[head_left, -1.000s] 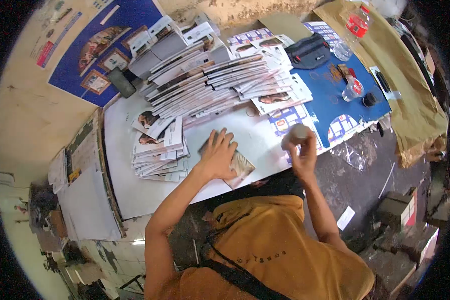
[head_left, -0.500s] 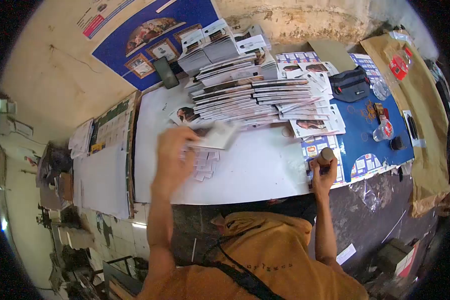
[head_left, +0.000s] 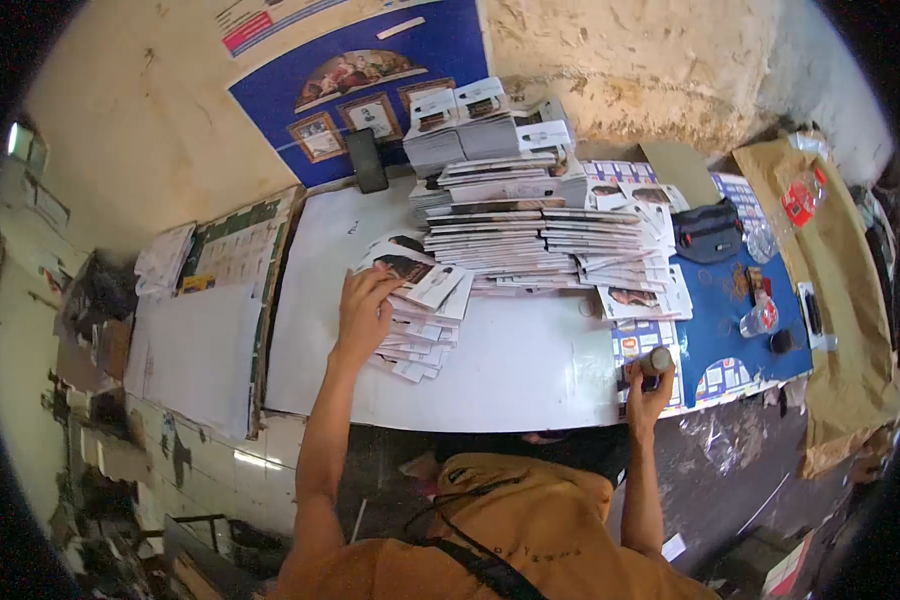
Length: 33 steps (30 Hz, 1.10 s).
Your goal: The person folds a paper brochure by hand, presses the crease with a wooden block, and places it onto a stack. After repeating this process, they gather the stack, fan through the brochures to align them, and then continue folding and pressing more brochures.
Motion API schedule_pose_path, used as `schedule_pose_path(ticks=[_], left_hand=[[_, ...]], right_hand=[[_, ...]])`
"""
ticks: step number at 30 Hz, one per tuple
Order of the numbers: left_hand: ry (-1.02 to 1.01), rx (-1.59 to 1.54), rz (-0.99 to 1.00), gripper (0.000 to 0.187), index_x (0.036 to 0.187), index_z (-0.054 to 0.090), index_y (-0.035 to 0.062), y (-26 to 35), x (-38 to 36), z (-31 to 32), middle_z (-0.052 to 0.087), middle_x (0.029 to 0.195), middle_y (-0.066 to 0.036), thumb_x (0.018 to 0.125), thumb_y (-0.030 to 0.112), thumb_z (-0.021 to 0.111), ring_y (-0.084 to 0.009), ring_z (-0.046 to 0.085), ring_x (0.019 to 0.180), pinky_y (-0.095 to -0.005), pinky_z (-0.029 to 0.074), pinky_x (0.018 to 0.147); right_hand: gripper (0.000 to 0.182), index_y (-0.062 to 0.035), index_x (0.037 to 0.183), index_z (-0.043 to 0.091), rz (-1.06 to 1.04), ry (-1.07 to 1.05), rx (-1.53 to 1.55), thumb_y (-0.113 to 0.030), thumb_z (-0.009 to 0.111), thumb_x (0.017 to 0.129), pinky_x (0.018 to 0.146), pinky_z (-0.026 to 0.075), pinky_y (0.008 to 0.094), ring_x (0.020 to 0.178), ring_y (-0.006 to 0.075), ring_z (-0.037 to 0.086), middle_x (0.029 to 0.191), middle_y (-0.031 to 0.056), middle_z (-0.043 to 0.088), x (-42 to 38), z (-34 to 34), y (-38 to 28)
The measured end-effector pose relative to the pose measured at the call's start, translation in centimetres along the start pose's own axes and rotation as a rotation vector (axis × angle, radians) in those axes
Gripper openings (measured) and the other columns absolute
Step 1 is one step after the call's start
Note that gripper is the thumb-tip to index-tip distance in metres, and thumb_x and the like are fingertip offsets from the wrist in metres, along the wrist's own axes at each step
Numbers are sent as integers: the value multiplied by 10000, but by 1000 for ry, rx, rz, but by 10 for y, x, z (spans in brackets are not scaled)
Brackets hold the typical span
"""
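My left hand (head_left: 365,315) is at the left edge of a white printed booklet (head_left: 432,284) with a dark picture on its cover, its fingers closed on that edge. The booklet lies on a loose, fanned pile of similar booklets (head_left: 410,362) on the white tabletop (head_left: 510,375). Near the table's front edge, my right hand (head_left: 650,397) is wrapped round a small dark cylinder with a tan round top (head_left: 656,360). Its exact kind I cannot make out. Behind both hands rise tall stacks of booklets (head_left: 495,238).
A phone (head_left: 366,160) leans against the wall poster. To the right are a dark pouch (head_left: 708,232), rubber bands (head_left: 738,284), a plastic cup (head_left: 759,319) and a red-labelled bottle (head_left: 802,200). Brown paper (head_left: 840,330) covers the right end.
My left hand has brought the booklet down from the air onto the pile. My right hand still holds the cylinder. The whole view has shifted slightly.
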<state>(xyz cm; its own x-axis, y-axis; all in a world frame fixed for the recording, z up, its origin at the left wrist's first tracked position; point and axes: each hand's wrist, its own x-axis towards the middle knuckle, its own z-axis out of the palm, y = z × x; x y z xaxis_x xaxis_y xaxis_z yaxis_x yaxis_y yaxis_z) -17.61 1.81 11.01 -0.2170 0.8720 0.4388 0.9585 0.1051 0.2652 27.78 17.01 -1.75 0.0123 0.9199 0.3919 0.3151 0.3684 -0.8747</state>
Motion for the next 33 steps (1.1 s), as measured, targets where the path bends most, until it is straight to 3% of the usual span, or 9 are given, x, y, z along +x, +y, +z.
schedule_pose_path(ticks=[3, 7, 10, 11, 14, 23, 26, 30, 33], left_hand=[[-7, 9, -34, 502, 1272, 625, 76, 7, 1, -2, 588, 1335, -128, 791, -49, 549, -300, 498, 1309, -548, 287, 1152], [659, -592, -472, 500, 1387, 479, 29, 17, -20, -9, 532, 1354, -129, 895, 82, 552, -237, 497, 1280, -476, 329, 1111], [852, -1358, -1039, 554, 1413, 440, 58, 21, -52, -29, 515, 1290, -77, 912, 233, 601, -216, 505, 1190, -436, 390, 1025], [736, -1530, -1101, 678, 1426, 416, 90, 8, -72, -14, 497, 1235, -58, 878, 424, 635, -206, 483, 1145, -410, 397, 978], [520, -1560, -1429, 774, 1403, 443, 82, 30, -84, 1, 481, 1232, -71, 829, 555, 660, -268, 454, 1186, -469, 341, 1063], [258, -1300, -1518, 1058, 1485, 392, 137, 58, -26, 32, 405, 1468, -92, 698, 778, 691, -269, 412, 1259, -456, 319, 1062], [208, -1289, -1368, 1051, 1468, 428, 171, 84, -4, 16, 443, 1474, -76, 671, 800, 701, -253, 413, 1271, -414, 326, 1011], [342, -1109, -1474, 956, 1377, 526, 171, 58, 1, 45, 575, 1334, -49, 649, 732, 788, -209, 512, 1171, -380, 424, 874], [443, -1194, -1418, 811, 1348, 541, 112, 33, 4, 66, 594, 1291, -93, 709, 503, 851, -244, 600, 1105, -418, 519, 851]], right_hand=[[329, -4, 1176, 531, 15, 3, 23, -39, 683, 887, 840, 462, 298, 894, 153, 526, 989, 57, 550, -3, 2, 16], [306, -12, 1196, 510, -7, 14, 92, -41, 658, 930, 779, 502, 289, 836, 131, 542, 973, 29, 522, -2, 4, 17], [368, 11, 1239, 497, 34, 5, 93, -24, 656, 909, 807, 493, 302, 904, 136, 523, 1011, 46, 519, -5, 1, 15], [385, 23, 1254, 489, 45, -27, 54, -14, 646, 905, 826, 496, 308, 924, 148, 535, 1033, 57, 525, -4, -1, 29], [402, 29, 1290, 468, 74, -43, 233, 5, 620, 918, 798, 523, 295, 911, 147, 566, 1075, 82, 537, -3, 2, 34], [336, 22, 1211, 494, 43, -47, 223, 56, 571, 886, 793, 507, 297, 869, 141, 568, 1002, 83, 571, -6, -3, 21], [342, 24, 1194, 500, 8, -14, 155, 61, 602, 870, 779, 497, 297, 853, 148, 553, 968, 72, 553, -8, 1, 26], [404, 22, 1189, 524, 45, -24, 170, 28, 688, 821, 782, 500, 313, 884, 198, 570, 1011, 100, 562, -6, -2, 19], [413, 21, 1187, 534, -49, 13, 68, -1, 710, 815, 767, 497, 325, 886, 227, 571, 1004, 111, 559, -1, -6, 4]])
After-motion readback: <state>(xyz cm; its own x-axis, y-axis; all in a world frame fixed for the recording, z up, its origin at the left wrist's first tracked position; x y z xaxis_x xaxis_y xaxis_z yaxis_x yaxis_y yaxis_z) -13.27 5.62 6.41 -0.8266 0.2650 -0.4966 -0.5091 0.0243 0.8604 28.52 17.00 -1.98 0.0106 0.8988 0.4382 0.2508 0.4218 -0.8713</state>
